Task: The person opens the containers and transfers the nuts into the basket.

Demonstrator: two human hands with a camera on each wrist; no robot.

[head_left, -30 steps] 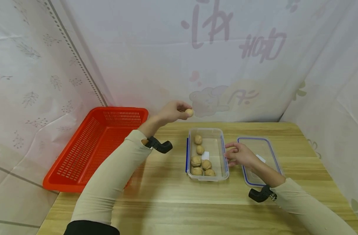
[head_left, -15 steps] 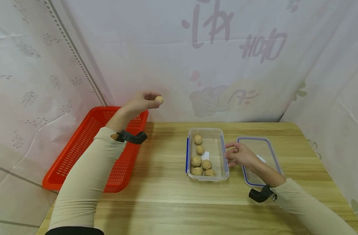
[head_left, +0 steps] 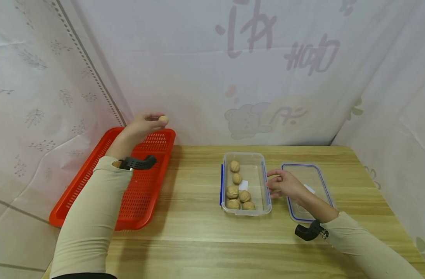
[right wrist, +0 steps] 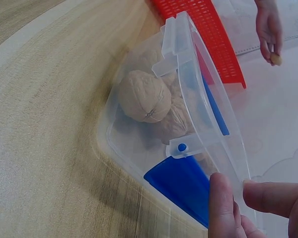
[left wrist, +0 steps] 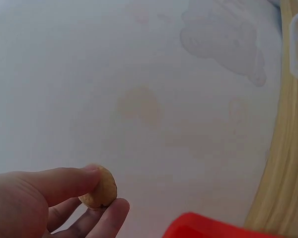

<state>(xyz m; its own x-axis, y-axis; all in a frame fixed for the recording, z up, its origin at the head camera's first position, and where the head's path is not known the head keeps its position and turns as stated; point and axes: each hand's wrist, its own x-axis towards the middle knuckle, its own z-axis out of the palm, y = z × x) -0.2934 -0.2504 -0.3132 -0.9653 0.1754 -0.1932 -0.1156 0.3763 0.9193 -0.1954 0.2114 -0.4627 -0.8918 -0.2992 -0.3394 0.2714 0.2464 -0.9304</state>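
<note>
two long beige fabric sleeves (head_left: 88, 213) are seen nearest, each with a black curved device (head_left: 140, 163) strapped at its wrist. below them, a pale wood-grained table (head_left: 184, 252) is shown. under the right forearm, a flat clear plastic lid with a blue seal (head_left: 302, 172) is laid on the table. just to its left, one side wall of an upright clear plastic box with blue flaps (head_left: 247, 212) is pinched by the right hand (head_left: 287, 185), its thumb and fingers parted only by the thin rim. six round tan walnuts (head_left: 232, 192) are contained in the box, four grouped at its near end and two farther along its left side. well apart to the left, a red rectangular perforated plastic basket (head_left: 142, 197) is partly covered by the left forearm. near its far end, higher than the rim, the left hand (head_left: 137, 130) is raised; a single tan walnut (head_left: 164, 119) is pinched between thumb and fingertips, the grip being no wider than the nut. farthest back, a white printed curtain (head_left: 184, 69) is hung.
</note>
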